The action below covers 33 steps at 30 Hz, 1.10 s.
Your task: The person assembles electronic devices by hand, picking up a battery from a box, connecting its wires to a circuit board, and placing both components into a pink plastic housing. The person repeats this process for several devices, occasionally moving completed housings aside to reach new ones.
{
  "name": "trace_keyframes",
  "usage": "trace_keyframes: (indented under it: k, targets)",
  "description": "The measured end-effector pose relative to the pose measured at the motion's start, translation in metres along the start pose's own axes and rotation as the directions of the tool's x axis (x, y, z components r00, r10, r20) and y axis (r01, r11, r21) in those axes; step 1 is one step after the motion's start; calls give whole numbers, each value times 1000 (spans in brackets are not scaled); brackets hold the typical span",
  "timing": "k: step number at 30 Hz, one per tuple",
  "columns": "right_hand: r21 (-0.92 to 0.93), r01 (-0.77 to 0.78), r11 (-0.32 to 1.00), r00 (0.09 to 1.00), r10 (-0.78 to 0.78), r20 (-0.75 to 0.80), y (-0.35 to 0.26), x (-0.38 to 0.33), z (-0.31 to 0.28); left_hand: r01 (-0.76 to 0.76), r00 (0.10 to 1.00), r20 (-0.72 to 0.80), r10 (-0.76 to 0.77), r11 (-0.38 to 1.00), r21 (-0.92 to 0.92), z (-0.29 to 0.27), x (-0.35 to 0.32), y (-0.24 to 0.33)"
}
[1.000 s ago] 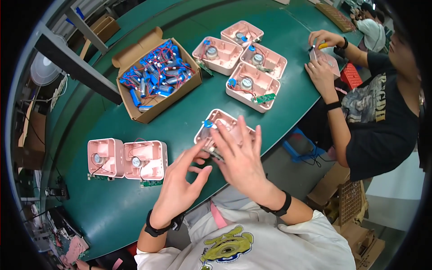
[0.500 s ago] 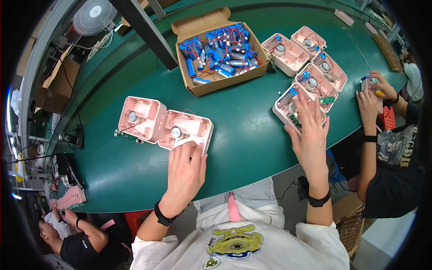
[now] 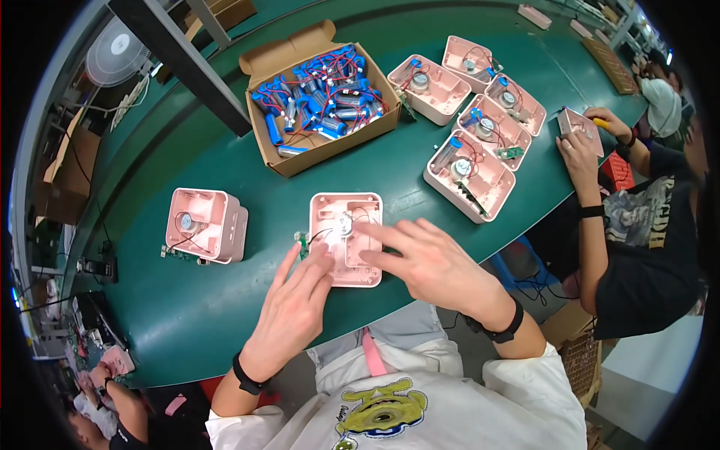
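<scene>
An open pink plastic housing (image 3: 330, 279) lies in front of me, with a round silver speaker (image 3: 344, 225) and thin wires inside. Beside its left wall is a small green circuit board (image 3: 301, 241), partly hidden by my fingers. My left hand (image 3: 296, 300) reaches to the housing's near left edge, fingers stretched out over the rim. From the right, my right hand (image 3: 431, 259) extends into the housing, index finger and thumb apart near the speaker and inner wall. Whether a fingertip pinches a wire cannot be made out.
Another pink housing (image 3: 234, 225) stands at left with a circuit board beside it. A cardboard box (image 3: 337, 154) of blue wired batteries is behind. Several pink housings with batteries and speakers (image 3: 486, 214) are grouped at right. A co-worker's hands (image 3: 581, 161) work on a housing farther right.
My right hand has left the right-hand group for the front housing. That housing now stands apart from the left one and is turned straighter. My left hand has shifted to its left edge.
</scene>
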State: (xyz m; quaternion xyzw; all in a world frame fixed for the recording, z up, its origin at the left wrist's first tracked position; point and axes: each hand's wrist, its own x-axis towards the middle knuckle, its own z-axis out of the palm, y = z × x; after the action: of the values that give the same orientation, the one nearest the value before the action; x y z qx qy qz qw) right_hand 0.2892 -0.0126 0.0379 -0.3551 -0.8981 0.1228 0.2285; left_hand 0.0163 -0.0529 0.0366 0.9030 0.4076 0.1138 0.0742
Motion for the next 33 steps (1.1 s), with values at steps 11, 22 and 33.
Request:
trace_keyframes:
  k: [11, 22, 33]
  targets:
    - [234, 131, 963, 991, -134, -1, 4, 10, 18, 507, 828, 284, -484, 428, -748, -3, 42, -68]
    - [569, -107, 815, 982, 178, -70, -1, 17, 3, 416, 834, 265, -483, 237, -878, 11, 57, -77]
    - [920, -299, 254, 870, 468, 154, -13, 38, -8, 296, 841, 233, -488, 55, -954, 32, 45, -68]
